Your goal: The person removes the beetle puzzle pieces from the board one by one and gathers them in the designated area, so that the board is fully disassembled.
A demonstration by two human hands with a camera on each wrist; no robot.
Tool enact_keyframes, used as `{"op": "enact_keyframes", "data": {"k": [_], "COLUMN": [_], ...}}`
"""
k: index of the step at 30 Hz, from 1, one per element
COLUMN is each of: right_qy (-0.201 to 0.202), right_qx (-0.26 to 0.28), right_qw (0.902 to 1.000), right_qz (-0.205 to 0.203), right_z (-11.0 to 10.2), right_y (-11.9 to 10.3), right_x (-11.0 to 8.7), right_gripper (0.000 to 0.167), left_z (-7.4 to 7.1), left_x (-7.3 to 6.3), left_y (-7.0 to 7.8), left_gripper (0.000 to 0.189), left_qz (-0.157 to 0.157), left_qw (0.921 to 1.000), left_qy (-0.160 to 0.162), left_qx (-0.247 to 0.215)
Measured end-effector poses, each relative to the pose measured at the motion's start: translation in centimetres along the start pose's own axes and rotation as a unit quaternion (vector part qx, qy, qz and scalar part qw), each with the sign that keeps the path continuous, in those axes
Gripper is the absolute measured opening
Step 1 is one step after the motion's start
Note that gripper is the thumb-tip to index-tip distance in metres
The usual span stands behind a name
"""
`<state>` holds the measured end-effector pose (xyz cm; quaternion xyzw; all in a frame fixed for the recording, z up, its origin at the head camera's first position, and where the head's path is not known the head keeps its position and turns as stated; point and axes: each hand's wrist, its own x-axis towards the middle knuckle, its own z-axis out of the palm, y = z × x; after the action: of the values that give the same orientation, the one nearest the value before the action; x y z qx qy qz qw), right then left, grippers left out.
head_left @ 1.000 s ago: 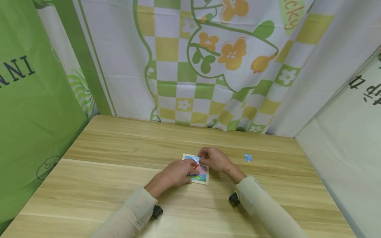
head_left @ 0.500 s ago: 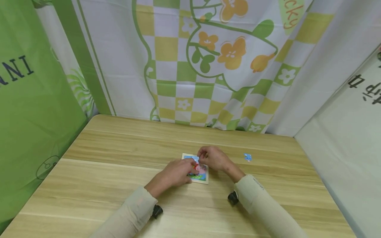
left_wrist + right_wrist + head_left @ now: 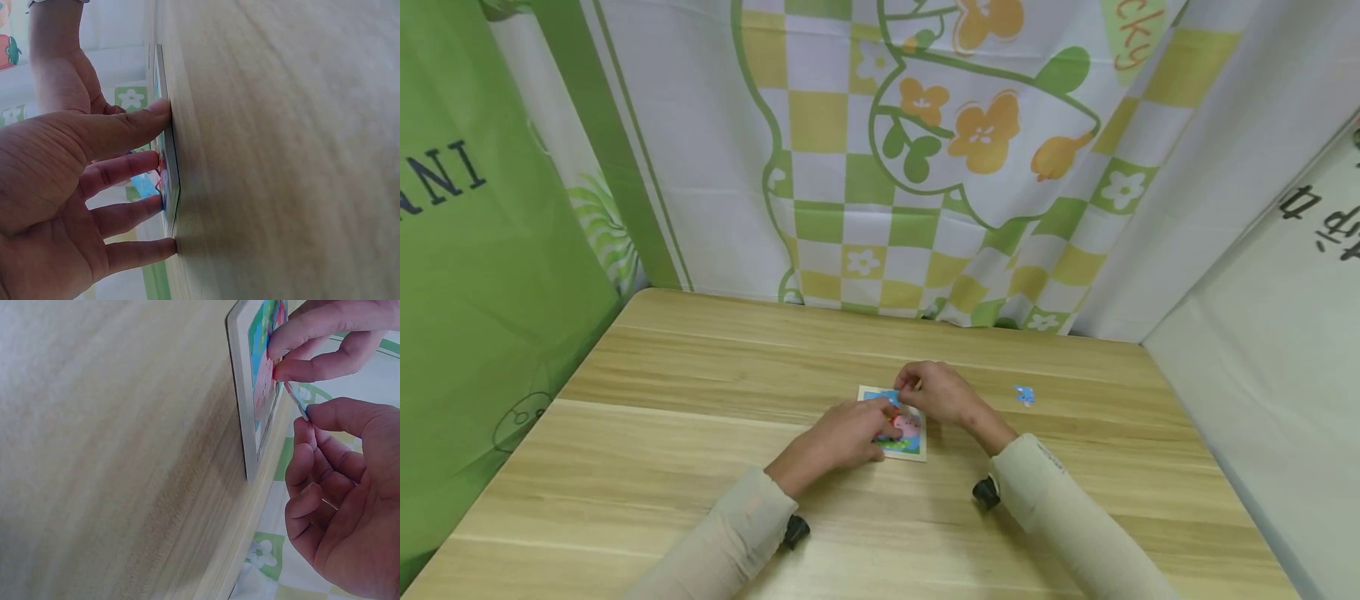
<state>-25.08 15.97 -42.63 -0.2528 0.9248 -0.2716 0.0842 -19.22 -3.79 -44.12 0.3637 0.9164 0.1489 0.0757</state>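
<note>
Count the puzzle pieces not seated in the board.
2: one blue piece lies on the table, right of the board; a second piece is pinched in the right hand. Others may be hidden.

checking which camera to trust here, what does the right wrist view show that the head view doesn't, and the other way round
Only the right wrist view clearly shows the thin piece edge-on, pinched between thumb and finger of the right hand.
Only the head view shows the loose blue piece lying apart on the table, and the green cloth.
Both show the two hands, the left hand touching the framed puzzle, plus the table and checked curtain.
</note>
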Motion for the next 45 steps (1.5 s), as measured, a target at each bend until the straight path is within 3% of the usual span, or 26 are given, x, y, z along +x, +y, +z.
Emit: {"op": "enact_keyframes", "data": {"k": [4,11,16,32,38,45], "right_qy": [0.006,0.006,0.015,0.018,0.017,0.003], "right_qx": [-0.010,0.016,0.027,0.017,-0.012,-0.004], "right_qw": [0.9999,0.9994,0.9991,0.9972,0.9976,0.9969], "right_qz": [0.001,0.031,0.028,0.070,0.066,0.078], "right_z": [-0.2,-0.7,-1.4,-5.5,-6.7,-7.7], "right_y": [0.0,0.4,1.2,5.9,7.8,9.2], "right_x": [0.0,-0.3,-1.0,-4.1,-4.5,-4.6], "right_gripper": [0.005,0.009,0.009,0.009,0.010,0.011], "left_z": [0.1,0.0,0.1,0.1,0.1,0.2], "left_x": [0.1,-0.1,-0.2,-0.2,-0.2,-0.2], "left_y": [0.0,0.0,0.0,0.2,0.3,0.2], "left_gripper": [0.040,0.040,0.040,0.040,0.040,0.041], "left_qz": [-0.001,-0.002,-0.008,-0.016,-0.013,-0.012], "left_qw": [1.0000,0.9999,0.9999,0.9998,0.9998,0.9998], "left_qy": [0.001,0.007,0.004,0.003,0.002,-0.004], "left_qx": [-0.005,-0.008,-0.007,0.007,0.015,0.012]}}
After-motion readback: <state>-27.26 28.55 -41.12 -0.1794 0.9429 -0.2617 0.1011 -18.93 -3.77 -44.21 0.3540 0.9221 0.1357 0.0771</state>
